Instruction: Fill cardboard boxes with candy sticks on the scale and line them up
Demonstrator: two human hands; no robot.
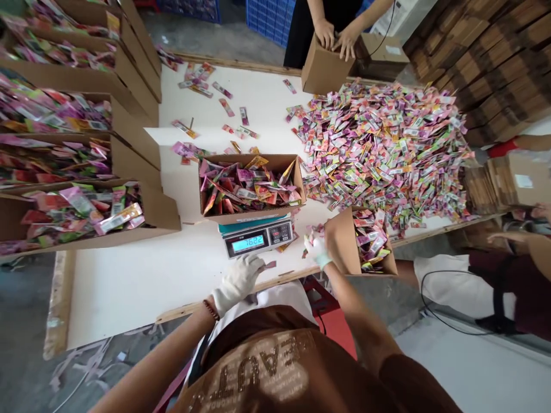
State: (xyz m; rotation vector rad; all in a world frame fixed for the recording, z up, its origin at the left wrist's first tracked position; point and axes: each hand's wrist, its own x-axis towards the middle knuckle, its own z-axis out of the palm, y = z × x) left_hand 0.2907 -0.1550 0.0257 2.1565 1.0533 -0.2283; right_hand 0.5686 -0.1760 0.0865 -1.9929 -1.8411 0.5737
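My left hand point(240, 279), in a white glove, is just below the digital scale point(257, 243). Its fingers are closed, and a small printed packet point(270, 264) sticks out at the fingertips. On the scale stands an open carton point(224, 217) full of colourful packets; the lit display seems to read 1622. My right hand point(317, 251), gloved in white too, is closed around a few small packets point(306, 243) to the right of the scale. Beside it a smaller open carton point(340, 240) lies tilted, with packets inside.
A large heap of packets point(387, 143) covers the table's right side. Filled cartons point(150, 215) line the left, and loose packets point(226, 107) lie on the white tabletop point(120, 287). Across the table a person's hands point(336, 39) rest on a carton point(326, 69). Another person stands at right.
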